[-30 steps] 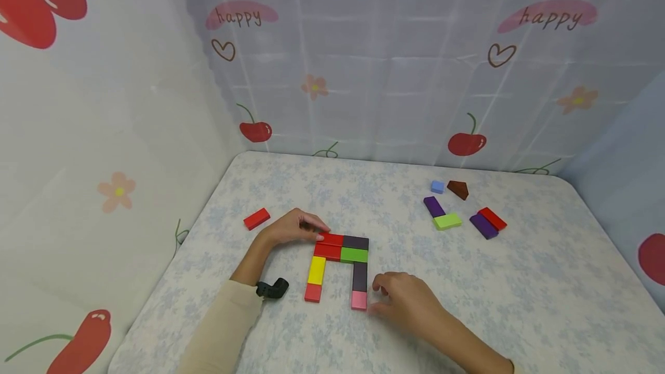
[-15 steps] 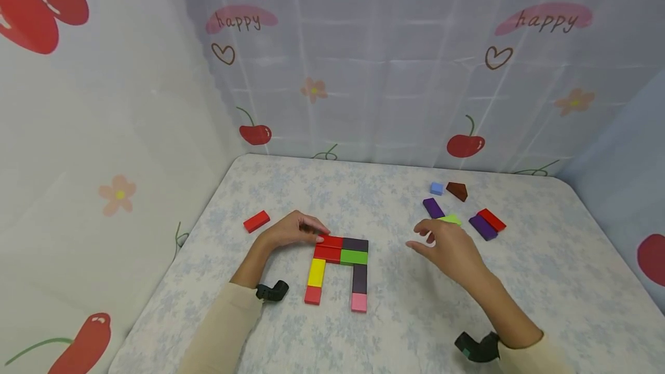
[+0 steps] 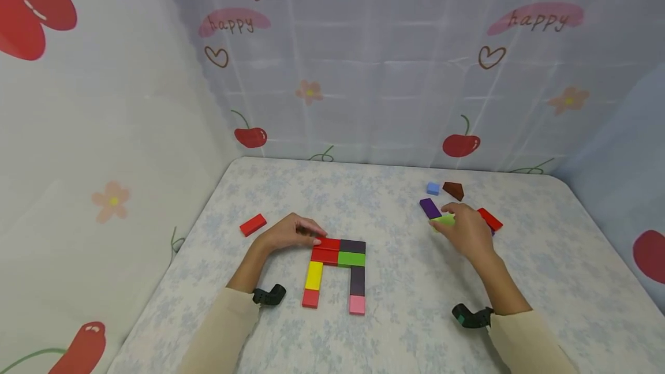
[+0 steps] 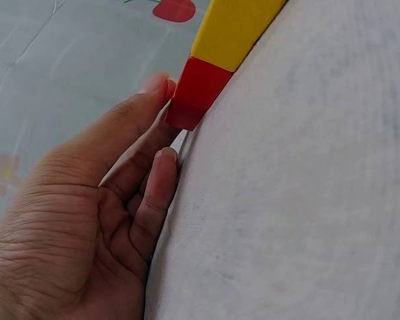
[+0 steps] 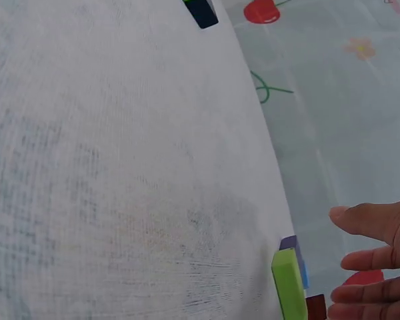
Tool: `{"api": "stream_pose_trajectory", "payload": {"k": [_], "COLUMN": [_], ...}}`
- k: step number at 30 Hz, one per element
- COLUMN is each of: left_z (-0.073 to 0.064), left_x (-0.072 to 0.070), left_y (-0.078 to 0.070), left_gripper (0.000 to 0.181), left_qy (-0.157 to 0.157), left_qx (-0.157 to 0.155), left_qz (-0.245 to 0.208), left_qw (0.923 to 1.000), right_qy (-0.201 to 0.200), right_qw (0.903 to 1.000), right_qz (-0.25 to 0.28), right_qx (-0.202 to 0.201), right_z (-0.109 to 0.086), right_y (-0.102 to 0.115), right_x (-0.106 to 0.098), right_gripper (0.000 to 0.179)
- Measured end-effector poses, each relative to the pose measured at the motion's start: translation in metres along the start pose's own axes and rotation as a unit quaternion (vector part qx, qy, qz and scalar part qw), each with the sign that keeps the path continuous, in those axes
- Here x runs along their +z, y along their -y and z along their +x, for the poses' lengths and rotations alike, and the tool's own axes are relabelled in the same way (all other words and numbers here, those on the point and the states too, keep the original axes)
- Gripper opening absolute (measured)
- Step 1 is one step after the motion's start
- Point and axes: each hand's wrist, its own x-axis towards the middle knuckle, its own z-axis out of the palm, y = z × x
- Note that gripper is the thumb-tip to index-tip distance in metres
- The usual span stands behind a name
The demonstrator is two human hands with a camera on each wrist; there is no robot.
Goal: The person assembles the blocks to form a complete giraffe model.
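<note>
My left hand [image 3: 286, 231] rests at the top left corner of an arch of flat coloured blocks, its thumb and index finger pinching the end of the upper red block [image 3: 330, 244]. Under that lie a second red block [image 3: 324, 256] and a green block [image 3: 351, 259]. A yellow block [image 3: 314, 275] and a dark block [image 3: 357, 280] form the two legs. Over on the right, my right hand [image 3: 467, 231] reaches over a lime green block [image 5: 291, 283], thumb and fingers apart. Past its fingers lies a purple block [image 3: 429, 208].
A light blue block [image 3: 433, 189] and a brown wedge-shaped block [image 3: 454, 190] lie at the back right. Another red block [image 3: 490, 220] is beyond the right hand. One loose red block [image 3: 253, 225] lies left of the left hand. A printed curtain [image 3: 384, 97] hangs behind the table.
My right hand has moved from beside the pink block at the arch's right leg, away to the back right, over the lime green block. The left hand keeps its place on the red block.
</note>
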Motion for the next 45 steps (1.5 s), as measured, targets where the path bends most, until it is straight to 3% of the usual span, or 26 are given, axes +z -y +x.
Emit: {"api": "stream_pose_trajectory", "payload": {"k": [10,20,25,31,37,45], "left_z": [-0.001,-0.003,-0.002,0.000,0.001,0.000], "left_x": [0.001,0.000,-0.002,-0.003,-0.003,-0.003], "left_y": [0.000,0.002,0.001,0.002,0.002,0.001], "left_gripper": [0.024,0.024,0.024,0.024,0.025,0.025], "left_qy": [0.002,0.003,0.004,0.008,0.007,0.005], "left_qx": [0.005,0.003,0.011,0.014,0.018,0.013], "left_qz": [-0.013,-0.010,-0.011,-0.018,-0.014,-0.008], "left_qw": [0.9999,0.9999,0.9999,0.9997,0.9997,0.9999], "right_qy": [0.047,0.042,0.006,0.006,0.010,0.050], "right_qw": [0.9965,0.9965,0.9994,0.9995,0.9969,0.9891], "right_qz": [-0.030,-0.025,-0.017,0.025,0.035,0.027], "right_qx": [0.063,0.068,0.028,-0.018,-0.070,-0.136], "right_z": [0.011,0.010,0.005,-0.003,-0.012,-0.022], "right_y": [-0.014,-0.012,0.002,0.026,0.047,0.070], "right_x": [0.020,0.021,0.012,0.009,0.022,0.047], "right_gripper": [0.049,0.049,0.047,0.043,0.041,0.035]}}
